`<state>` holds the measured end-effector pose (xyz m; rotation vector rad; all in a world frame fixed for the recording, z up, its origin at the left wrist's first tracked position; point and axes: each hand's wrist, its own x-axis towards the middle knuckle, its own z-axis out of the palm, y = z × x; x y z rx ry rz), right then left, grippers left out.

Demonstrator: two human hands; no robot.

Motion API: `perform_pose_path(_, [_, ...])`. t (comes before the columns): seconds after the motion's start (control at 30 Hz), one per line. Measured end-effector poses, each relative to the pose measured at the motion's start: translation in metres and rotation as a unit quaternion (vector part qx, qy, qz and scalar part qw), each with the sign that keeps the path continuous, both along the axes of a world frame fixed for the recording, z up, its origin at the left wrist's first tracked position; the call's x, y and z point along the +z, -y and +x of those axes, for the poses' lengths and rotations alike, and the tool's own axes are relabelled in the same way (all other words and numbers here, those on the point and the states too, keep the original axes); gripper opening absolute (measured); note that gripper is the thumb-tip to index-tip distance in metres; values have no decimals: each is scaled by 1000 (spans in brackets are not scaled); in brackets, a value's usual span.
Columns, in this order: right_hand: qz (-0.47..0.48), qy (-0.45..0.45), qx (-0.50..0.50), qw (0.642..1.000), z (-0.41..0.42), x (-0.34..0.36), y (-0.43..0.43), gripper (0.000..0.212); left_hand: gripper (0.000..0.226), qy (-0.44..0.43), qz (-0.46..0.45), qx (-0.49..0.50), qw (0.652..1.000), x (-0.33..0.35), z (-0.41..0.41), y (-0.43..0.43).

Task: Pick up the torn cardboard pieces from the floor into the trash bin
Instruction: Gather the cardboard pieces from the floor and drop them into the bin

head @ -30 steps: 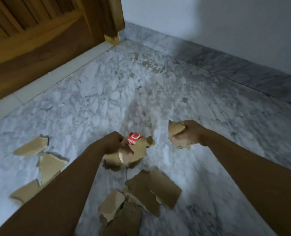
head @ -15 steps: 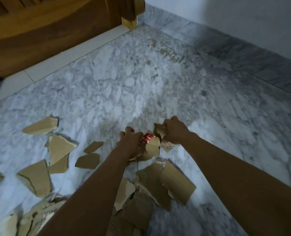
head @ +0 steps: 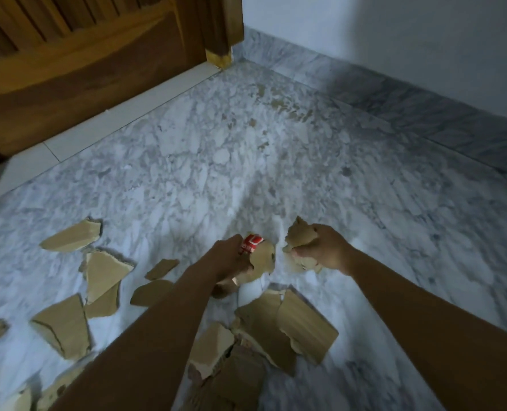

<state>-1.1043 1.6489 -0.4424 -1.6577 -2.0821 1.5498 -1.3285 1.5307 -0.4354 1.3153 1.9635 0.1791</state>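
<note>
Marble floor (head: 187, 161), grey-white, is bounded by a wooden door (head: 83, 60) at upper left and a pale wall (head: 394, 34) with marble skirting (head: 394, 96) at upper right. A white threshold strip (head: 121, 126) is seen along the foot of the door.

Both forearms are stretched forward, low over the floor. The left hand (head: 225, 258) is clenched on a bunch of cardboard pieces (head: 261, 258); a red label (head: 250, 244) is visible on the top one, just past the knuckles. The right hand (head: 325, 250) is curled round a crumpled wad of cardboard (head: 301, 237), which sticks out above and below the fingers. The two handfuls are held close together, with a narrow gap between them. Whether either touches the floor cannot be told.

Loose torn pieces (head: 105, 269) are scattered flat on the floor left of the left forearm, mostly apart, a few overlapping. An overlapping pile (head: 264, 321) is seen between the forearms, nearer the lower edge, with the largest slab (head: 305, 324) on its right side. More scraps (head: 18, 398) are cut off by the bottom-left corner.
</note>
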Motion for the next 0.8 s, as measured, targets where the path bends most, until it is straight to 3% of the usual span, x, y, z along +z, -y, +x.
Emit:
perform_pose_path(0.07, [-30, -30, 27, 999, 19, 14, -2, 40, 43, 12, 9, 9, 1000, 4, -7, -1])
perform_pose_path(0.23, [-28, 7, 82, 996, 43, 33, -6, 33, 79, 31, -1, 3, 1000, 3, 1, -12])
perform_pose_path(0.43, [-36, 0, 74, 997, 55, 28, 2, 32, 107, -74, -36, -60, 995, -10, 14, -20])
perform_pose_path(0.53, [-40, -5, 67, 997, 53, 24, 10, 31, 100, -82, -51, -55, 994, -5, 16, -24])
perform_pose_path(0.67, [-68, -42, 41, 996, 51, 22, 25, 34, 79, -156, -44, -77, 984, -5, 11, -23])
perform_pose_path(0.73, [-90, -83, -10, 992, 52, 25, 33, 37, 67, -138, -29, -78, 987, -5, 9, -21])
perform_pose_path(0.8, [-123, -137, -66, 981, 57, 32, 41, 41, 63, -58, 3, -57, 997, 5, 14, -17])
